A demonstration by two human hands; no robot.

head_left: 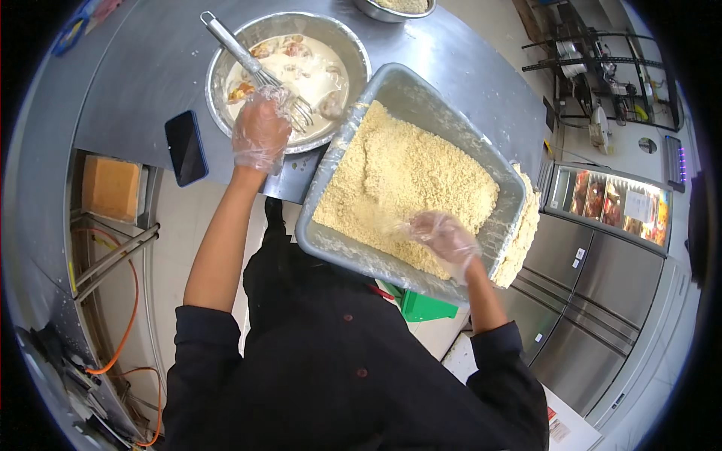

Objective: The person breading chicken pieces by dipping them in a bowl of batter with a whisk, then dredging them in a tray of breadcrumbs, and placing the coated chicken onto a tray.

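Note:
My left hand (261, 132), in a clear plastic glove, reaches over the near rim of a steel bowl (361, 53). Its curled fingertips overlap a wire whisk (237, 49); whether they grip anything is hidden. Pale batter (307, 73) fills the bowl, with lumpy food pieces (331, 105) partly sunk in it. To the right sits a grey plastic tub (445, 104), holding a bed of yellowish breadcrumbs (417, 158). My right hand (443, 237), gloved likewise, is low over the crumbs near the tub's front wall. Motion blurs its fingers, so what they hold is unclear.
A smartphone (186, 147) lies near the edge of the steel table (141, 84). Another steel bowl (395, 12) with crumbs stands at the back. More pale crumb material (522, 231) shows past the tub's right side. A green bin (428, 307) is below the tub.

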